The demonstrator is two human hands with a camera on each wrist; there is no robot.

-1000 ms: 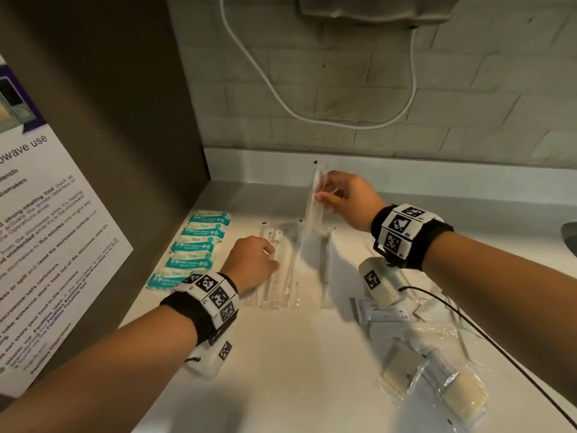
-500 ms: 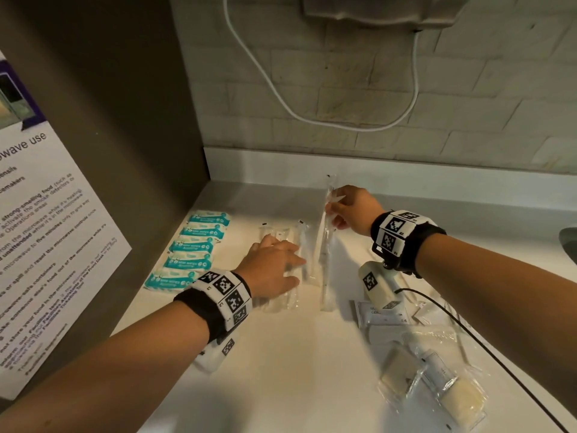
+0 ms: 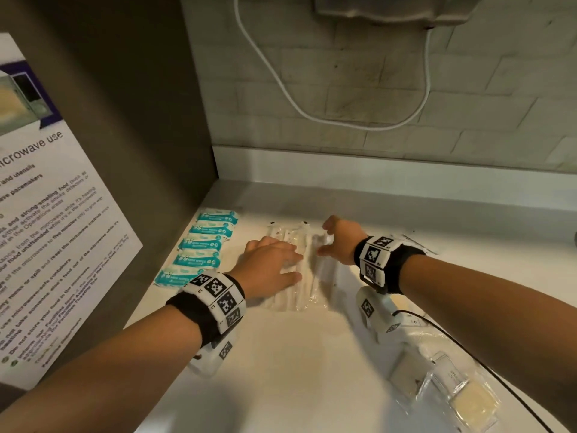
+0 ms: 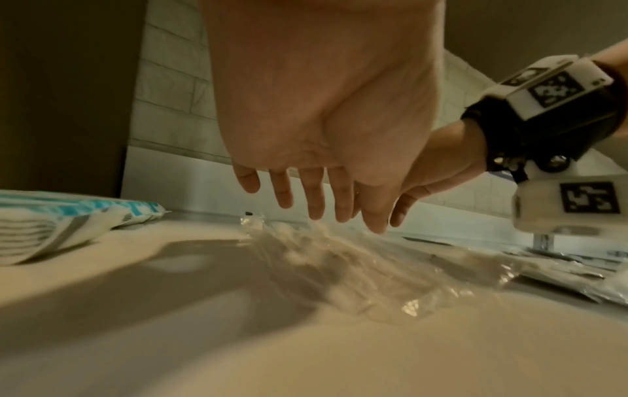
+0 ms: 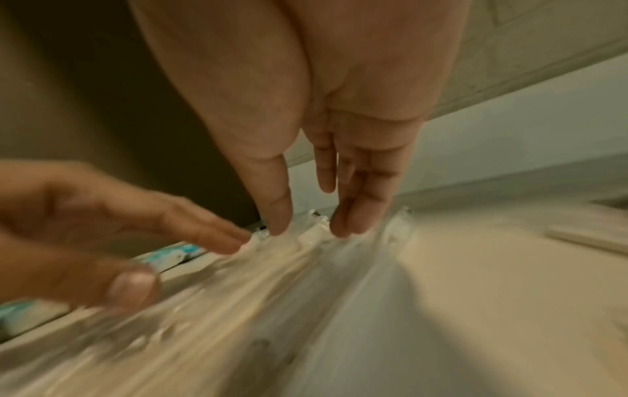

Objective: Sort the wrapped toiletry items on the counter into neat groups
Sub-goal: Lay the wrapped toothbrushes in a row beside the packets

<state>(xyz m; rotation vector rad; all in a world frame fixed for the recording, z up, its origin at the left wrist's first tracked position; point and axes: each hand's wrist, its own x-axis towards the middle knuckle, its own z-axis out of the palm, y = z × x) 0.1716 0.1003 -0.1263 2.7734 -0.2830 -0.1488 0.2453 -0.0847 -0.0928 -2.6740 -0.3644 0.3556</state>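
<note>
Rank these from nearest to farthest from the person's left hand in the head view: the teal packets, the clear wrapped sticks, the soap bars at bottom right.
1. Clear wrapped sticks: directly under the left hand.
2. Teal packets: a row just to its left, along the wall.
3. Soap bars: far off at the counter's bottom right.

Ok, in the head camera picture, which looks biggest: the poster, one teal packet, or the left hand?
Largest to smallest, as they look:
1. poster, though it is close to the camera
2. left hand
3. teal packet
</note>
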